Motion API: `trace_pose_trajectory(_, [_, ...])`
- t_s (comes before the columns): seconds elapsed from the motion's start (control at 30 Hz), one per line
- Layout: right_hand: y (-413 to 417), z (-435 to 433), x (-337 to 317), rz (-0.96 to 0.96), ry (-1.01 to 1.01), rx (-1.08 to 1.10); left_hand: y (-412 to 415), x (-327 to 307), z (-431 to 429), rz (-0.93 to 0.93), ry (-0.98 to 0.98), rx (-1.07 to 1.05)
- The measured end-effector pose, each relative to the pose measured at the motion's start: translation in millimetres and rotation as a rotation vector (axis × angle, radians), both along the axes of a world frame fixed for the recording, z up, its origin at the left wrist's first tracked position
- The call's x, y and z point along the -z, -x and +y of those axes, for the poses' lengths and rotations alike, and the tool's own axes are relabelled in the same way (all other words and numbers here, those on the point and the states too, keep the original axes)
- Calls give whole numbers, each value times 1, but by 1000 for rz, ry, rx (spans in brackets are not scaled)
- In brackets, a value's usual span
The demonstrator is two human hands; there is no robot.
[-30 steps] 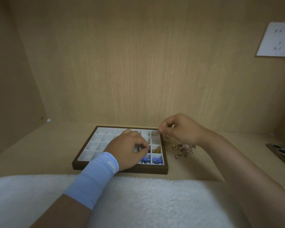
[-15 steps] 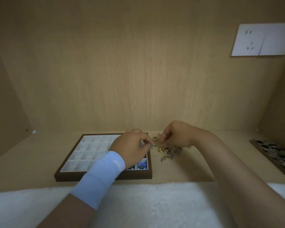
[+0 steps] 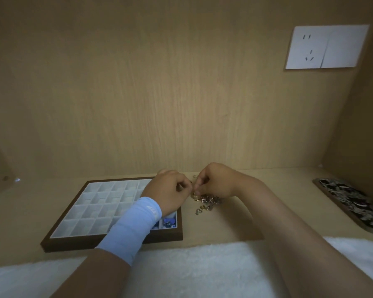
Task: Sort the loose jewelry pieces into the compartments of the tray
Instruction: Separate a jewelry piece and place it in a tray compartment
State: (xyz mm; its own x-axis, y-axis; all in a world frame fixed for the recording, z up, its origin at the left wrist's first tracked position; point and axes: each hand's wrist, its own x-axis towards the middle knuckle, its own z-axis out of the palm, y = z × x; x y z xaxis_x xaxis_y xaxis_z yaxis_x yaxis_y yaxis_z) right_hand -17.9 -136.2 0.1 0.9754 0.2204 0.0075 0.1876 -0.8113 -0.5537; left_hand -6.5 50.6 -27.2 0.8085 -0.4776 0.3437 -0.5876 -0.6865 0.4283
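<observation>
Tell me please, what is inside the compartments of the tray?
Blue pieces lie in the near right corner of the tray; the other visible compartments look empty. The left hand and sleeve cover several compartments on the right side.

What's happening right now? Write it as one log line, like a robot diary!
left grip + right grip: pinching small jewelry piece | at loose pile | beside tray | blue pieces sorted

The left grip (image 3: 170, 190), its wrist in a pale blue sleeve (image 3: 136, 222), and the right grip (image 3: 215, 181) meet mid-scene, knuckles up, fingers curled, fingertips almost touching; whether they pinch anything is unclear.
</observation>
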Motion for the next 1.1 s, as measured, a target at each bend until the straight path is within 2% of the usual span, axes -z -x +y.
trace_pose_trajectory(0.23, [9,1,-14,-16,-377,58,-3,-8,1,277,449,-30])
trace_pose_trajectory(0.5, [15,19,-25,-20,-691,97,8,-33,11,366,695,-97])
trace_pose_trajectory(0.57, [16,24,-27,-10,-726,97,14,-38,17,360,719,-112])
trace_pose_trajectory(0.8, [22,54,-21,46,-654,-30,28,-37,55,420,679,-126])
trace_pose_trajectory(0.97, [24,80,-8,0,-595,-51,33,-22,80,236,544,-93])
trace_pose_trajectory(1.1, [20,98,5,-83,-526,-34,31,-13,94,231,523,-116])
